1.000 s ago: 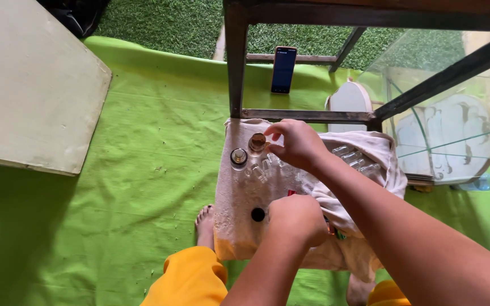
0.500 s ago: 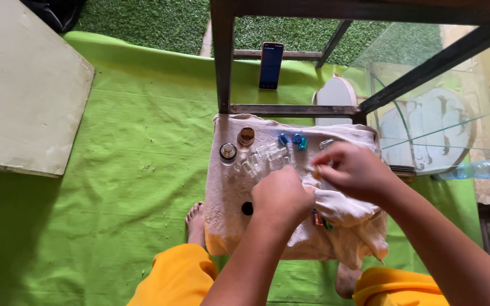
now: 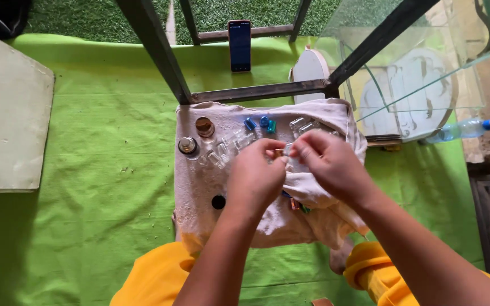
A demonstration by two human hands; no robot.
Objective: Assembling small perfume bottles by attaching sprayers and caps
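Over the off-white cloth (image 3: 211,181), left hand (image 3: 256,181) and right hand (image 3: 330,164) pinch one small clear glass piece (image 3: 288,153) between meeting fingertips.

A whitish cloth (image 3: 199,187) spread over green sheeting (image 3: 103,141). Just beyond the fingertips (image 3: 279,152), small clear and blue glass pieces (image 3: 256,123) lie on it; two round caps (image 3: 195,136) sit left of them.

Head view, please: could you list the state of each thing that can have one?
left hand: fingertips pinched on a small piece
right hand: pinched on the same small piece
white cloth: spread flat on the left, bunched on the right
clear and blue pieces: lying loose on the cloth
phone: propped upright, screen dark
plastic bottle: lying on its side, capped
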